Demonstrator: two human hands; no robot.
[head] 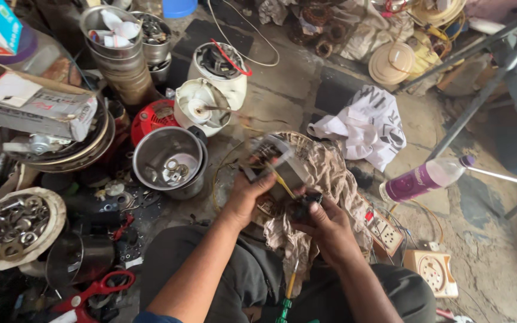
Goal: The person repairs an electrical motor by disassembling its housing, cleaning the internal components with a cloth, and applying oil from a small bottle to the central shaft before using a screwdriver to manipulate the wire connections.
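While seen from the head camera, looking down over the lap:
Left hand (248, 196): curled around the underside of a small grey motor part (277, 162), holding it up above the knees.
Right hand (324, 222): closed on a small black piece (307, 200) just beside the motor part; exact kind of piece too blurred to tell.
Yellow wire (282, 182): running down from the motor part between both hands.
Stained rag (330, 179): spread under and behind the hands, draped over the right knee.
Steel pot (169, 160): on the floor left of the hands, a few small metal bits inside.
White appliance bases (210, 90): two, beyond the pot, near a red cap (151, 116).
Purple bottle (423, 178): lying tilted at right, well apart from the hands.
Switch board (385, 232): just right of the right wrist.
Red scissors (94, 293): lower left, by the left knee.
Bowl of washers (16, 224): far left.
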